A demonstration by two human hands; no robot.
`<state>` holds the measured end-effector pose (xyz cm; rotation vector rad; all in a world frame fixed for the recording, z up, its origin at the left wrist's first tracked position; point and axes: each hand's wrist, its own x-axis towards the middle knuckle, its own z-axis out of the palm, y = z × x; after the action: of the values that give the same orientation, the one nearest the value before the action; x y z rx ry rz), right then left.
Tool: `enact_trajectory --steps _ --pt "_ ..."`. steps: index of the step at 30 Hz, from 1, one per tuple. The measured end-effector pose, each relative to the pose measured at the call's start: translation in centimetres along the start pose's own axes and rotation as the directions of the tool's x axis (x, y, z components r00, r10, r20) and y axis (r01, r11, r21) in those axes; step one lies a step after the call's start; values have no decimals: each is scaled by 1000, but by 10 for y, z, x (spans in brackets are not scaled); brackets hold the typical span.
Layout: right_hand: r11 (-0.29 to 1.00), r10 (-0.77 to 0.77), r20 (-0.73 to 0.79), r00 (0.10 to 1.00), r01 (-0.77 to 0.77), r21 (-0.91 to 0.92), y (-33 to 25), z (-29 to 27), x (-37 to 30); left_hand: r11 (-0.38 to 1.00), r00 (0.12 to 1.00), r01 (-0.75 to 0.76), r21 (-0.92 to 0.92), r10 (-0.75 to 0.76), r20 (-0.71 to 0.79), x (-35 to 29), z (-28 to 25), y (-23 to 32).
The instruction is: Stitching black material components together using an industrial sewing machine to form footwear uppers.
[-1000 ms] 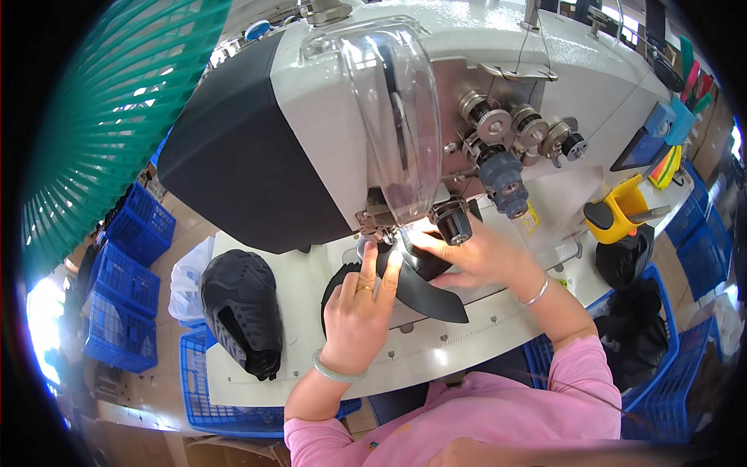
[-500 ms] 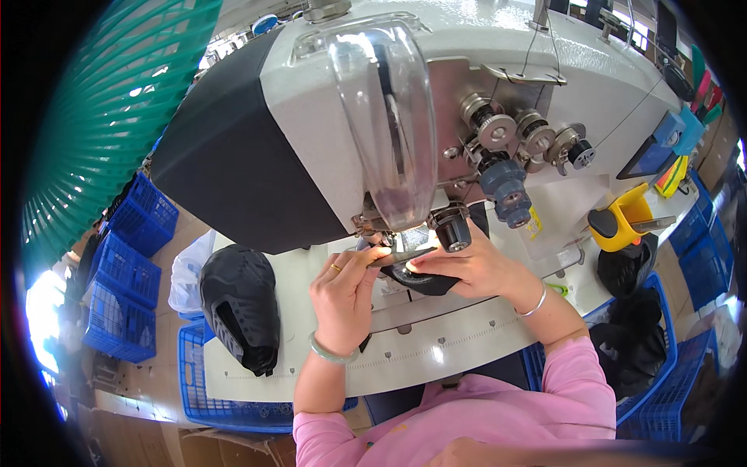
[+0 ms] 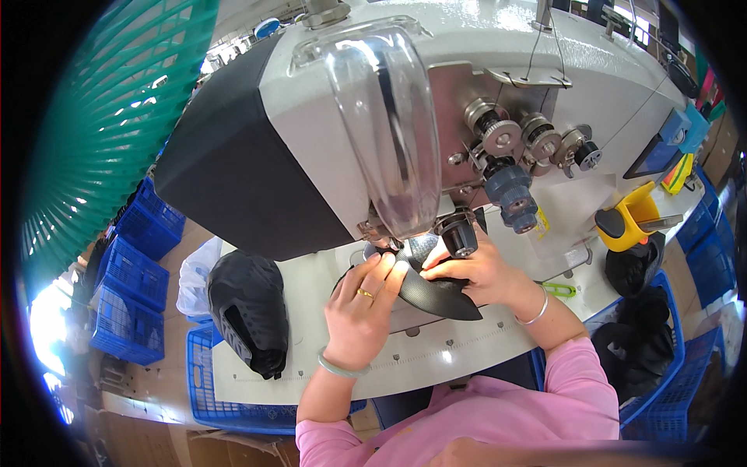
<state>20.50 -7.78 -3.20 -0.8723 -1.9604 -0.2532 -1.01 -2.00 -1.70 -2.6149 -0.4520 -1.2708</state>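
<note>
Under the needle area of a large sewing machine (image 3: 373, 117), a black, finely textured shoe upper (image 3: 440, 300) bends into a curved flap that points to the right. My left hand (image 3: 362, 311) presses its fingers together on the left side of the piece. My right hand (image 3: 478, 268) pinches it from the right, thumb and fingers closed on the fabric. The needle and part of the upper are hidden behind the clear plastic guard (image 3: 385, 124), the machine parts and my fingers. Another black shoe upper (image 3: 247, 311) lies on the white table (image 3: 327, 377), left of my left hand.
Blue crates (image 3: 128, 272) stand at the left. A blue basket (image 3: 673, 342) with black pieces is at the right. A yellow-handled tool (image 3: 634, 218) and a lime green tool (image 3: 559, 289) lie right of the machine. A green fan guard (image 3: 117, 109) fills the upper left.
The shoe upper has turned and its curved flap now shows toward me. My left hand has shifted right and flattened onto it; my right hand still grips it. The view moved slightly.
</note>
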Motion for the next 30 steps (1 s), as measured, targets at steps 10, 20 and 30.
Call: enact_trajectory --steps 10,20,30 --pt "998 -59 -83 995 57 -28 7 5 2 998 996 65 6 -65 54 8 0 5" --pt "988 -65 -48 997 57 -146 4 8 6 999 1000 -20 -48 19 -16 12 2 -12" --pt "929 -80 82 993 104 -354 -10 2 2 953 981 174 -247 -191 -45 6 7 -8"
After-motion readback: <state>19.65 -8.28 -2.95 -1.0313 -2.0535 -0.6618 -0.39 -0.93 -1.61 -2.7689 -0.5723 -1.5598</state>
